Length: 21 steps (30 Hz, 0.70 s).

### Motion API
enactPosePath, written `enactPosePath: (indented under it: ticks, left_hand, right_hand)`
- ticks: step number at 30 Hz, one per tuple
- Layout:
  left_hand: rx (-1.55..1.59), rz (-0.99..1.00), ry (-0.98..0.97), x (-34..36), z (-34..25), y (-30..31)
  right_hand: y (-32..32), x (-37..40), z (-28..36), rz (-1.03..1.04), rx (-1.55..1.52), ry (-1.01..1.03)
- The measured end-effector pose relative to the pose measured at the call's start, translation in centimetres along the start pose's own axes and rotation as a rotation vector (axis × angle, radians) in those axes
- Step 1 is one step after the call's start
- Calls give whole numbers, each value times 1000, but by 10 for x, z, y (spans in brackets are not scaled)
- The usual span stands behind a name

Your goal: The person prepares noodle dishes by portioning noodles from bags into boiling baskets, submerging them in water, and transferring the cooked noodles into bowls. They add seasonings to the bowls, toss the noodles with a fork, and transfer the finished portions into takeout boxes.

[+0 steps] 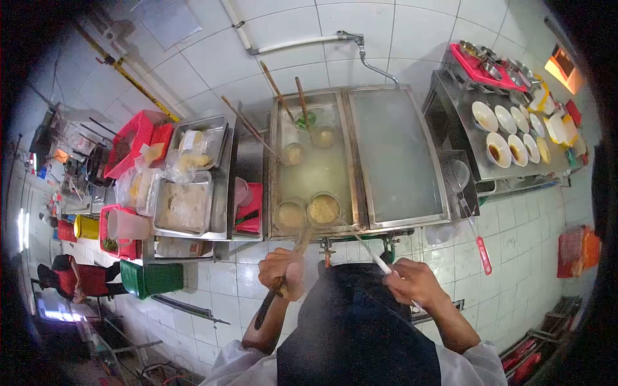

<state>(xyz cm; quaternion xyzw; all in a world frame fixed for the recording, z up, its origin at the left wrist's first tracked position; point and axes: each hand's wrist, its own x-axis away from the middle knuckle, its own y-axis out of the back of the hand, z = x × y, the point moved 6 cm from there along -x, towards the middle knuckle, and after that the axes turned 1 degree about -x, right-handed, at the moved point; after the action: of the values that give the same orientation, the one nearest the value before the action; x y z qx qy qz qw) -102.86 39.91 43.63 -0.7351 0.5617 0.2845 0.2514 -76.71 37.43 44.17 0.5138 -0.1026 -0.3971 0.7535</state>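
My left hand is closed around the wooden handle of a noodle strainer, whose dark end sticks out below my fist. The handle runs up to two round baskets at the front edge of the cooking vat. Pale yellow noodles fill the right basket; the left basket is blurred by steam. My right hand grips a long thin tool with a white handle, its far tip reaching the noodle basket. I cannot tell what kind of tip it has.
More strainers with wooden handles stand in the vat's back, beside greens. A second vat holds cloudy water. White bowls, some with dark sauce, line the right counter. Metal trays sit left. Behind them, a person stands near a green bin.
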Motion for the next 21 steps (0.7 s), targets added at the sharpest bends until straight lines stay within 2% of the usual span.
enactPosePath:
  ticks: [1,2,4,5,7,8,10,11,13,14,16,17,19,20,21]
  left_hand:
    - [119,24,26,-5,-1,-3]
    - [60,6,-14,-5,-2,2]
    - [44,27,-35,-8,-6,1]
    - [29,48,-53,-10,-10,-1]
    - [7,60,-24,-4,3,4]
    - [-15,80,8,-5,5,3]
    - [-57,53,-7,-10,3,0]
    - [-97,21,-28,-18,-2,-3]
    - [-10,61,44,-27,-9,-11]
    - [21,85,58,-30,-9,-14]
    - [1,157,66,-32,-7,-20]
    - [20,168,62,-30,-1,-19]
    - [-16,32,146,-19,15,-6]
    - [-90,-23,143,-26,10,-7]
    - [-28,55,244,-32,8,-12]
  right_hand:
    - [3,-1,1,-56,0,18]
    - [3,-4,2,-53,-5,20]
    - [-12,-10,4,222,48,20]
    - [-13,-11,7,224,46,20]
    - [-2,-13,13,17,55,85]
    - [-3,-14,14,16,52,83]
    - [-19,-14,6,280,130,-5]
    - [-17,-15,4,275,135,-13]
    - [7,-14,11,-55,90,85]
    - [6,-13,11,-52,90,72]
    - [-6,-13,5,111,72,19]
    - [-5,-13,1,104,84,2]
    - [0,-10,4,-23,55,42]
    - [-14,-9,-1,72,74,-7]
    - [-15,-7,-3,66,73,-22]
